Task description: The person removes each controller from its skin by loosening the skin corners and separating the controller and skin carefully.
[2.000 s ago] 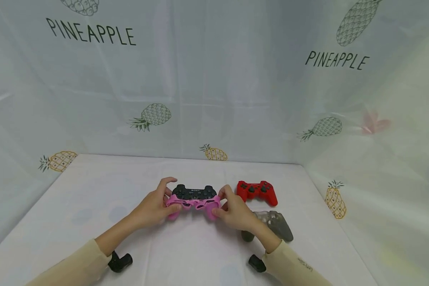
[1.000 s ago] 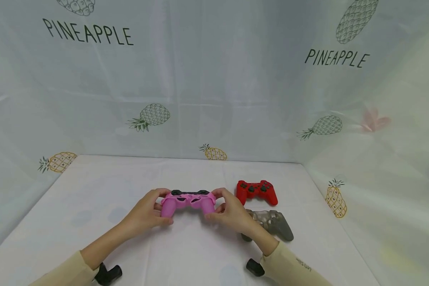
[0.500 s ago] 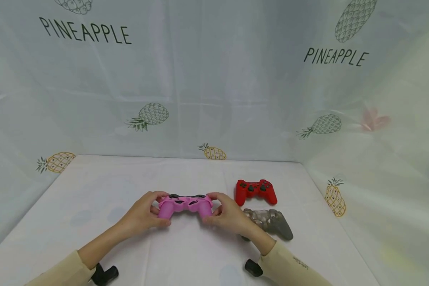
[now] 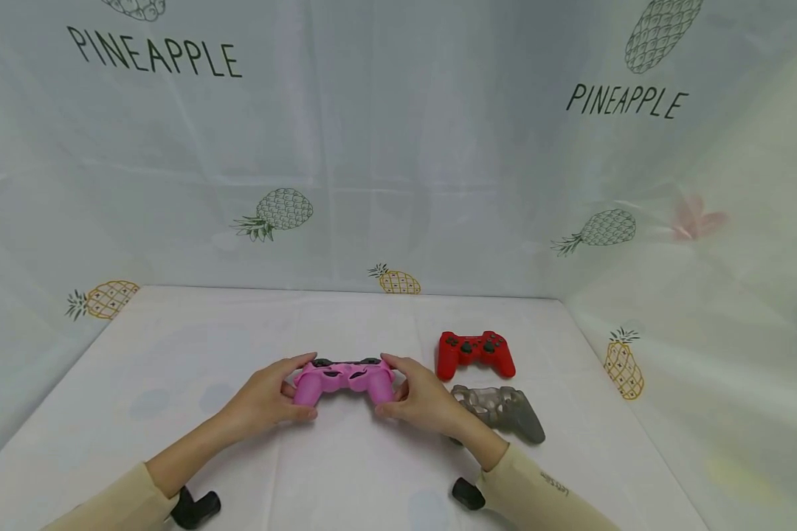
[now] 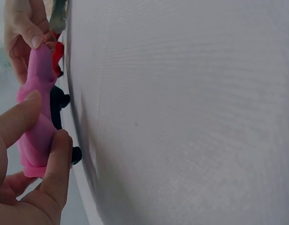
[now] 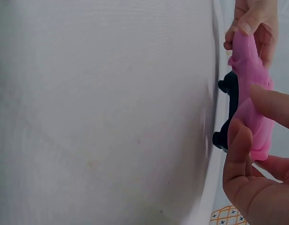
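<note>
A black game controller [image 6: 233,93] in a pink cover [image 4: 332,378] is held between both hands, above the white-covered table. In the head view the pink side shows, with black thumbsticks [image 4: 372,361] just showing along its far edge. My left hand [image 4: 262,398] grips its left end, fingertips at the far edge and thumb by the handle. My right hand [image 4: 421,394] grips the other end the same way. Both wrist views show thumbs and fingers pressing on the pink cover, while the black face points towards the cloth.
A red controller [image 4: 476,352] lies on the table [image 4: 206,346] to the right, beyond my right hand. Nearer, a translucent grey controller [image 4: 508,413] is partly behind my right wrist. A pineapple-printed curtain [image 4: 398,147] hangs at the back and sides.
The controller has tipped so its black, lettered face is turned out of sight and the pink side shows. Both hands have shifted slightly left with it; over the last half second they barely move.
</note>
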Demonstrator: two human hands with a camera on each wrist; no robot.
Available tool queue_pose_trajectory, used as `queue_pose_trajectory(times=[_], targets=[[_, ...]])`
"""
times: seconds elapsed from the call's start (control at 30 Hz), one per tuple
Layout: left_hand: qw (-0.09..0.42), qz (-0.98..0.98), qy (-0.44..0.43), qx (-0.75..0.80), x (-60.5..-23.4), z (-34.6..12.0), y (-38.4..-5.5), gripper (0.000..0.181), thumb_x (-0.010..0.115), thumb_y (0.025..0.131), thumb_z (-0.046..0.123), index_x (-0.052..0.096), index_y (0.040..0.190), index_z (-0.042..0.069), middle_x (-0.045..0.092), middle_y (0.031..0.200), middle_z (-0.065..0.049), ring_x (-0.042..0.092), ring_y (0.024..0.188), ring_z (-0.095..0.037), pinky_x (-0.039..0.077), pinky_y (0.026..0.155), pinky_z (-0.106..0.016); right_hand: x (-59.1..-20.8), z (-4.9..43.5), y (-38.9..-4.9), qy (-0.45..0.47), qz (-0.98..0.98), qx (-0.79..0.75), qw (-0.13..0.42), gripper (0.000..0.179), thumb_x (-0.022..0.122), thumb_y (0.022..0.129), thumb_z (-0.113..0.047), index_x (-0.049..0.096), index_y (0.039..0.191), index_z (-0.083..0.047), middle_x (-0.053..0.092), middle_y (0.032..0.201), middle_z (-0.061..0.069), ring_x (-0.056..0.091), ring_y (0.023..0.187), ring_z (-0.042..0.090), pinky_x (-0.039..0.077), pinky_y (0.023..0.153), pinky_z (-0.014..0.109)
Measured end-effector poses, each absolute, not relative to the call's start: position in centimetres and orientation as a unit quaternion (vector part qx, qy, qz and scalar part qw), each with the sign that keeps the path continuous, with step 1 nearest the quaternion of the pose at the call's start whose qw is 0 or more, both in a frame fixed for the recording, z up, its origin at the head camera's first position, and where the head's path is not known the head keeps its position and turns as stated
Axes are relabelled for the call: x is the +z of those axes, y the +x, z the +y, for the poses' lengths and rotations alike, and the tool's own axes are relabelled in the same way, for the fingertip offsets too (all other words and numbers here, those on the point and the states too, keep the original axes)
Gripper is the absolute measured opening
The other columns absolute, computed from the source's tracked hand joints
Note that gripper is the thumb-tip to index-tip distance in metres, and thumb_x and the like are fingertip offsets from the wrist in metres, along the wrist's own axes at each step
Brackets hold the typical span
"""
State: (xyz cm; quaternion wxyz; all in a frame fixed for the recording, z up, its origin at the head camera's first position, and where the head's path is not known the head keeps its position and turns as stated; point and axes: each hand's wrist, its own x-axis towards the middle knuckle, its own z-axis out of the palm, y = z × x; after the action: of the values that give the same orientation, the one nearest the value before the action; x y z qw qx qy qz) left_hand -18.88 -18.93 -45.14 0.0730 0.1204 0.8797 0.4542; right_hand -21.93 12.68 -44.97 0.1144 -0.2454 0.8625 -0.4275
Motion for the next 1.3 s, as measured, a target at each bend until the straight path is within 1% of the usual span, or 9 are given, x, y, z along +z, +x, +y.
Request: queue_pose_trajectory(times=[0.1,0.2,0.37,0.47,0.67,0.93,1.03,1.17,1.3], targets=[[0.065,0.886,0.119,0.444,-45.1,-18.9,-18.9,0.095,0.099,0.075,0.024,0.052,0.156,0.012,0.066,0.114,-0.006,0.064,0.089,-0.017,0.054,0.069,-0.028,-44.9,12.7,-22.0,-0.245,0.869,-0.416,0.108,0.086,0.091,0.086,-0.018,0.046,0.159,-0.006,0.063,0.124,0.004,0.066,0.080,0.011,0.055,0.070,0.026],[0.063,0.888,0.115,0.440,-45.1,-18.8,-18.9,0.092,0.099,0.075,0.026,0.055,0.154,0.012,0.067,0.115,-0.006,0.065,0.091,-0.016,0.055,0.069,-0.028,-44.9,12.8,-22.0,-0.236,0.872,-0.416,0.103,0.081,0.092,0.085,-0.019,0.051,0.155,-0.008,0.064,0.121,0.003,0.065,0.078,0.010,0.055,0.067,0.027],[0.055,0.885,0.087,0.454,-45.2,-18.8,-19.0,0.083,0.099,0.074,0.024,0.061,0.148,0.017,0.070,0.125,-0.004,0.070,0.094,-0.013,0.056,0.071,-0.029,-45.1,12.8,-22.1,-0.216,0.867,-0.439,0.098,0.070,0.093,0.083,-0.019,0.058,0.142,-0.008,0.068,0.107,0.006,0.066,0.076,0.012,0.056,0.062,0.027],[0.049,0.882,0.081,0.462,-45.3,-18.9,-19.1,0.079,0.099,0.074,0.022,0.062,0.144,0.016,0.068,0.131,-0.005,0.071,0.096,-0.012,0.057,0.073,-0.029,-45.3,12.7,-22.2,-0.211,0.866,-0.444,0.086,0.065,0.095,0.082,-0.018,0.059,0.136,-0.009,0.068,0.102,0.005,0.066,0.077,0.012,0.055,0.064,0.027],[0.047,0.878,0.085,0.469,-45.5,-18.9,-19.2,0.073,0.101,0.072,0.021,0.063,0.133,0.009,0.068,0.121,-0.007,0.072,0.093,-0.014,0.058,0.072,-0.029,-45.5,12.4,-22.3,-0.210,0.870,-0.441,0.068,0.062,0.097,0.078,-0.018,0.061,0.128,-0.013,0.065,0.106,0.002,0.066,0.076,0.010,0.054,0.068,0.026],[0.052,0.878,0.086,0.469,-45.6,-19.1,-19.2,0.066,0.102,0.069,0.023,0.061,0.120,0.012,0.070,0.110,-0.004,0.072,0.088,-0.013,0.057,0.071,-0.031,-45.4,12.3,-22.3,-0.206,0.876,-0.429,0.080,0.055,0.097,0.078,-0.021,0.060,0.118,-0.016,0.069,0.090,0.007,0.064,0.072,0.010,0.052,0.066,0.026],[0.056,0.881,0.086,0.462,-45.6,-19.3,-19.3,0.066,0.102,0.069,0.026,0.059,0.118,0.014,0.072,0.103,-0.003,0.071,0.086,-0.013,0.056,0.069,-0.031,-45.2,12.3,-22.4,-0.216,0.877,-0.421,0.082,0.054,0.097,0.079,-0.022,0.059,0.117,-0.015,0.068,0.089,0.008,0.063,0.072,0.010,0.052,0.065,0.025],[0.057,0.886,0.097,0.450,-45.5,-19.6,-19.6,0.066,0.103,0.068,0.028,0.059,0.117,0.017,0.065,0.107,-0.004,0.070,0.084,-0.015,0.056,0.067,-0.031,-45.0,12.3,-22.6,-0.237,0.876,-0.412,0.081,0.053,0.096,0.080,-0.022,0.058,0.116,-0.014,0.066,0.090,0.008,0.061,0.072,0.010,0.051,0.065,0.026],[0.059,0.890,0.109,0.438,-45.4,-19.8,-19.8,0.065,0.103,0.068,0.031,0.059,0.114,0.017,0.063,0.102,-0.004,0.068,0.080,-0.015,0.054,0.066,-0.031,-44.9,12.3,-22.6,-0.250,0.876,-0.404,0.086,0.052,0.095,0.081,-0.022,0.057,0.115,-0.014,0.065,0.086,0.006,0.061,0.071,0.010,0.051,0.064,0.025]])
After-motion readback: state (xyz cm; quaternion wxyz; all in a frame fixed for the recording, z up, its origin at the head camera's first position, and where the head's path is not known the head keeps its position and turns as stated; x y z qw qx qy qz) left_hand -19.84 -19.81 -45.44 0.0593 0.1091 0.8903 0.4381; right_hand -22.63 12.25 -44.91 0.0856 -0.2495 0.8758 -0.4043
